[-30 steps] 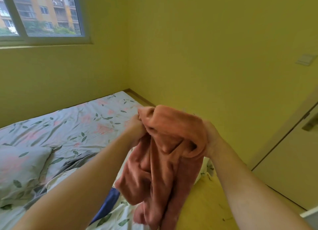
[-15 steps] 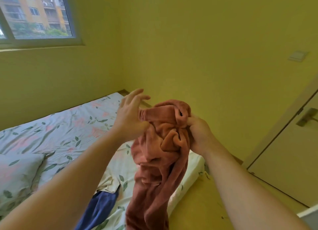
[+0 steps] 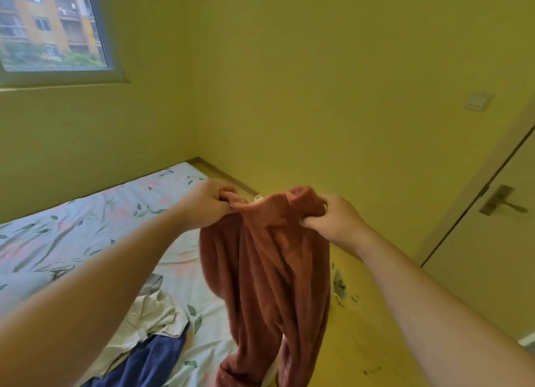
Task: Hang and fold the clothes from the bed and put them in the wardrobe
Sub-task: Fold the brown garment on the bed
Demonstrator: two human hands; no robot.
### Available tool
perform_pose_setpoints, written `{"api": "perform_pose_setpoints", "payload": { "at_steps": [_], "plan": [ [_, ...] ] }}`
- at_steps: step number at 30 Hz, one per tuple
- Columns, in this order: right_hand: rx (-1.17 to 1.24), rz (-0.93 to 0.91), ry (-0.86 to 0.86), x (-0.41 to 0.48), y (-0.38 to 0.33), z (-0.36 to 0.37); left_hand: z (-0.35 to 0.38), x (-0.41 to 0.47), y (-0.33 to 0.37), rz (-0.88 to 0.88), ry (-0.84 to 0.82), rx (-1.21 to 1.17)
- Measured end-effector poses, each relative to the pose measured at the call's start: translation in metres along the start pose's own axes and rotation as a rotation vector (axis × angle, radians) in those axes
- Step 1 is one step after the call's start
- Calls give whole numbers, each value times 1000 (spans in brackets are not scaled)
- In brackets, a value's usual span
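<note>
Over the bed (image 3: pixel 86 230) edge, my left grip (image 3: pixel 210 206) and right grip (image 3: pixel 334 220) each curl tight round the top hem of the rust fleece trousers (image 3: pixel 269 276) — soft, light and floppy, I judge — so holding both waist corners should let them hang straight.

Left hand (image 3: pixel 209 205) and right hand (image 3: pixel 337 220) held forward, level; each grip closed.

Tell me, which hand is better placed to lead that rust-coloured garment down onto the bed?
Probably the left. The left hand grips the garment by its top edge on the side of the floral bed, while the right hand grips it out toward the yellow floor.
</note>
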State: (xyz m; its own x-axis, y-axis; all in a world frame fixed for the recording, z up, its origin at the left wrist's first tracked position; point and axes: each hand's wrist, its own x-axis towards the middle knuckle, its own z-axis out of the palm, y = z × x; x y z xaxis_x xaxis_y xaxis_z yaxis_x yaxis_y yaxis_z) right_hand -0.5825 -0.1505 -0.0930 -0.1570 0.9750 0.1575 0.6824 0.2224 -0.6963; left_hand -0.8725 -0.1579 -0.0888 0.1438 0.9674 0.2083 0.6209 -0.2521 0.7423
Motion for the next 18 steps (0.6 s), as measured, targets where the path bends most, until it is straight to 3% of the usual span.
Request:
{"api": "perform_pose_setpoints", "payload": {
  "at_steps": [2,5,9,13,15,18],
  "plan": [
    [-7,-65,-93,-2,-4,1,-7,4,32,124,-48,157],
    [168,-112,-373,-8,-19,12,-5,11,65,241,-25,295],
    [120,-45,-537,-11,-26,16,-20,22,75,256,-37,369],
    [-36,-18,-550,-3,-23,-14,-39,16,37,116,-421,622],
    [-227,-58,-538,2,-26,-32,-36,4,7,42,-628,801],
    [-526,-137,-591,7,-37,-44,-33,-4,-24,-16,-699,992]
  ]
}}
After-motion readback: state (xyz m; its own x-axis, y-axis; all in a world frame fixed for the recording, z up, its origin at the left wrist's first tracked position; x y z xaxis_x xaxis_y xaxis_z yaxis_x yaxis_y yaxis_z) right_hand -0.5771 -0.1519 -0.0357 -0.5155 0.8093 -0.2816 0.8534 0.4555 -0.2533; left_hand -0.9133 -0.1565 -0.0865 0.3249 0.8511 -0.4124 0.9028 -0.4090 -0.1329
